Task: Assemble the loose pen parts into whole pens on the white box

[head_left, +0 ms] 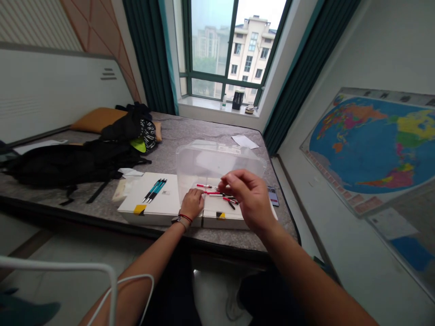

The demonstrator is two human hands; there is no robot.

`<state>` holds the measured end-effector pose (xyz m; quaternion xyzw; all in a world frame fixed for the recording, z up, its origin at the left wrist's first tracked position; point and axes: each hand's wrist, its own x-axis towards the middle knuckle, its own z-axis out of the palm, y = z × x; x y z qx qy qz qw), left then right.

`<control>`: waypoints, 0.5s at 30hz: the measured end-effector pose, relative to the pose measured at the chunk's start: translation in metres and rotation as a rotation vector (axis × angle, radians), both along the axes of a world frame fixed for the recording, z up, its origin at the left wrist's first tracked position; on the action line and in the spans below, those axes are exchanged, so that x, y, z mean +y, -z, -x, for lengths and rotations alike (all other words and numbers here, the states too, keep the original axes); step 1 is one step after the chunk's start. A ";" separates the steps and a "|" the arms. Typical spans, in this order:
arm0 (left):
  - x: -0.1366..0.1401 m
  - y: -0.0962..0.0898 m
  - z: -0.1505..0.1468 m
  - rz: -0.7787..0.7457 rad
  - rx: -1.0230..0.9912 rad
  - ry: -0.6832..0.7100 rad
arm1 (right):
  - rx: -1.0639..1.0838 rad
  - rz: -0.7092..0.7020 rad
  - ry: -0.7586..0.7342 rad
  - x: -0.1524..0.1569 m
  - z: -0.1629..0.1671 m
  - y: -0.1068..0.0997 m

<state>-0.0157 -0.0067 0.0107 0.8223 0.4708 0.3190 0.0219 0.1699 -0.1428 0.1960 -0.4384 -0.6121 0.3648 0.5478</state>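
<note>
My left hand (192, 203), with a watch and a red cord on its wrist, rests on the white boxes with its fingers bent together. Its fingertips are at the end of a red pen (212, 194); whether they grip anything is hidden. Raised above the right-hand white box (209, 214) is my right hand (247, 194), thumb and fingers pinched; anything between them is too small to make out. Several red, white and black pens and pen parts lie between my hands, including a black piece (231, 205). Several blue-and-black pens (155, 190) lie side by side on the left-hand white box (131, 207).
A clear plastic bin (220, 159) stands just behind the pens. Black bags (74, 160) and a brown cushion (97, 119) lie on the left. A paper sheet (244, 141) is at the back right, and a phone-like object (273, 196) lies beside the right-hand box.
</note>
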 end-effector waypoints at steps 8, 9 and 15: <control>-0.002 -0.007 -0.002 -0.001 0.014 -0.019 | -1.025 0.440 0.211 0.098 -0.012 0.095; -0.002 -0.008 -0.002 -0.006 0.008 -0.016 | -1.078 0.459 0.217 0.102 -0.016 0.105; -0.008 -0.012 -0.001 -0.003 0.008 0.055 | -1.222 0.416 0.147 0.119 -0.018 0.122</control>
